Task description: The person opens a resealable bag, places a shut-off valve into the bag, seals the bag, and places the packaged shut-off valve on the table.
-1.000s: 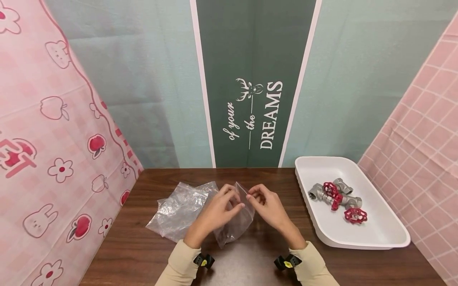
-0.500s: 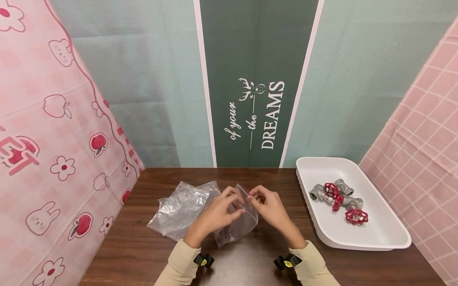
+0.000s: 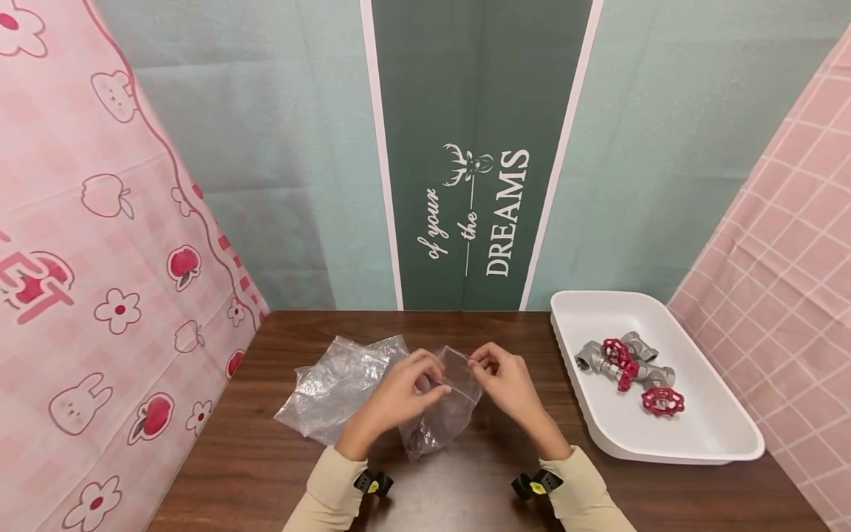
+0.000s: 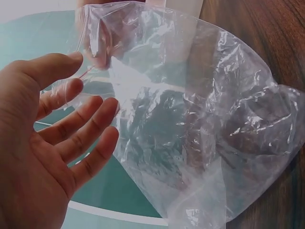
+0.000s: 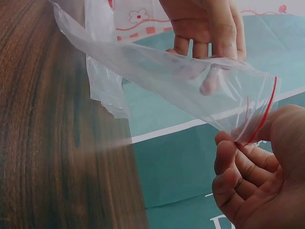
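Note:
A clear zip bag [image 3: 439, 425] is held between both hands, just above the table. My left hand [image 3: 405, 388] pinches the film near its mouth with thumb and forefinger; the other fingers are spread loosely, as the left wrist view shows beside the wrinkled bag [image 4: 157, 129]. With thumb and fingertips, my right hand [image 3: 503, 377] pinches a corner at the mouth. A red zip line [image 5: 268, 114] runs along that end in the right wrist view. Left of the hands, more clear bags [image 3: 335, 388] lie in an overlapping pile, partly hidden by the left hand.
To the right stands a white tray [image 3: 708, 436] with several metal valves [image 3: 618, 358] bearing red handwheels [image 3: 662, 401]. The brown wooden table [image 3: 222, 473] ends at a green fabric backdrop [image 3: 306, 222]. Pink patterned cloth [image 3: 133, 251] hangs at the left, pink checked cloth [image 3: 798, 295] at the right.
My right hand has shifted slightly right with the bag's corner. The bag's mouth end has turned flatter toward the head camera, with a seam line now plain across it. The tray is unchanged.

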Action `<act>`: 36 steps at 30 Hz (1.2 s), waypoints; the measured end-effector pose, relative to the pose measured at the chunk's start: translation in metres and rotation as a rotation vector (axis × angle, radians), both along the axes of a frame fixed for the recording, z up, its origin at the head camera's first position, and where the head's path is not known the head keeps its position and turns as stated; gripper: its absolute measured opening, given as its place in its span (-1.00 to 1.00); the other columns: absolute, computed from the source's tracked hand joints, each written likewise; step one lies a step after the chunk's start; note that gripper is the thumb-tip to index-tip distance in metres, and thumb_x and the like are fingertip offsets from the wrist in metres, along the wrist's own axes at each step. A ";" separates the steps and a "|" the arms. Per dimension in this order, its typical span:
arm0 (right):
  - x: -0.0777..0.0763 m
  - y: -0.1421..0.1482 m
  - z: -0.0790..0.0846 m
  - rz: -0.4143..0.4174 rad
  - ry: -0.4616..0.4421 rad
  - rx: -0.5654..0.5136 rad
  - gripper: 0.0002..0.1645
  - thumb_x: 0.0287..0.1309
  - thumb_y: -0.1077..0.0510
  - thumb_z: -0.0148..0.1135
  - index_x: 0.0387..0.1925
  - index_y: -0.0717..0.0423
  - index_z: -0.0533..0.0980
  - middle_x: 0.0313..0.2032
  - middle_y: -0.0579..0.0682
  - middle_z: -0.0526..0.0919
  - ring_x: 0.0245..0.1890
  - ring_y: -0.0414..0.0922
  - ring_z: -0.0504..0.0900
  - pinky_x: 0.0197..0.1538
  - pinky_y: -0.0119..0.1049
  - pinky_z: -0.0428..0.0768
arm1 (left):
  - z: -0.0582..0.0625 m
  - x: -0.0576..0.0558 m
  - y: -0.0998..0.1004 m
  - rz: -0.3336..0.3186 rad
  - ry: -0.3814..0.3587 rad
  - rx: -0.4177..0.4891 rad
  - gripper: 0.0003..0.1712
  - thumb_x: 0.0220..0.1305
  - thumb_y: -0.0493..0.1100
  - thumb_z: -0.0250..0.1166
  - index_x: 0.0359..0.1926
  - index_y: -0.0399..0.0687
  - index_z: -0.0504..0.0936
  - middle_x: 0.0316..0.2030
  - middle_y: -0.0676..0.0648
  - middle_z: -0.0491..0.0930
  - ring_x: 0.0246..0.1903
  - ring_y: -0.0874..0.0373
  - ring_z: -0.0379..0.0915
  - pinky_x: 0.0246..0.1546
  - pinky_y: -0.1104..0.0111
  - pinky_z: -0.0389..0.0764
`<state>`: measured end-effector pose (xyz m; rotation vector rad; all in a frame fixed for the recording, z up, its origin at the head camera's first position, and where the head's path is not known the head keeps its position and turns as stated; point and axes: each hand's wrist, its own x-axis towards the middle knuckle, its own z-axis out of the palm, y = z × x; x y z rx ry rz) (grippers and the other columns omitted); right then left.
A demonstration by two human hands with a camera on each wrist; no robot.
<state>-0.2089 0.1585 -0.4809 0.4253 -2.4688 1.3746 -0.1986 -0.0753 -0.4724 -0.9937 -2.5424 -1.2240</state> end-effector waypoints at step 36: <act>0.003 0.005 -0.001 0.007 -0.138 -0.008 -0.93 0.42 0.21 0.37 -0.20 0.15 0.65 -0.46 -0.02 0.71 -0.60 -0.26 0.56 -0.48 -0.41 0.57 | -0.003 -0.001 -0.009 0.035 0.083 0.033 -0.82 0.36 -0.20 0.48 -0.20 0.01 0.59 0.02 -0.01 0.72 -0.03 0.16 0.63 0.01 0.07 0.74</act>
